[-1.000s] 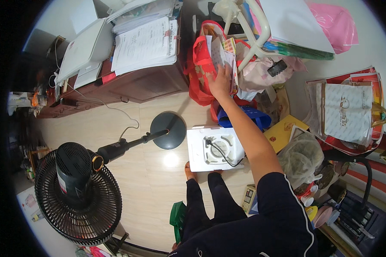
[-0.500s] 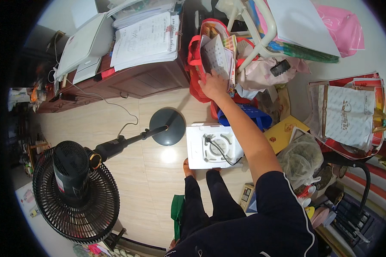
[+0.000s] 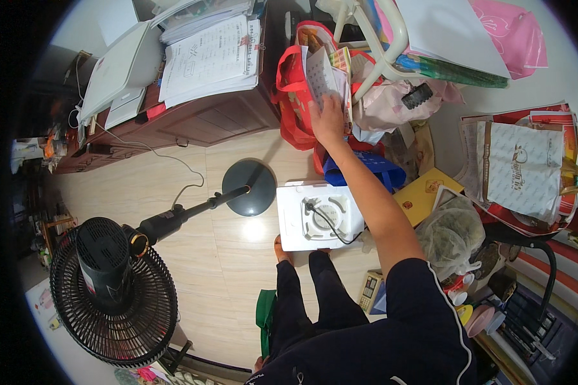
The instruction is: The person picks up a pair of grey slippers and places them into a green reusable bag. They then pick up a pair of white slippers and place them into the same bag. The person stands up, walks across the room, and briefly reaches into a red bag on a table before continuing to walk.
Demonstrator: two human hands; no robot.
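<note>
In the head view, I look down on the right hand (image 3: 329,125), which reaches to a red bag (image 3: 293,122) at upper centre. Its fingers are at the papers (image 3: 324,74) standing inside; I cannot tell whether they grip. The left hand (image 3: 259,364), mostly hidden at the lower edge, is beside a green bag (image 3: 266,311); its hold is unclear to me. A white tray (image 3: 291,221) lies near the feet.

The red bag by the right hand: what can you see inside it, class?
Papers, one patterned, stand in the red bag. The right hand partly covers them, and whatever lies deeper is hidden.
</note>
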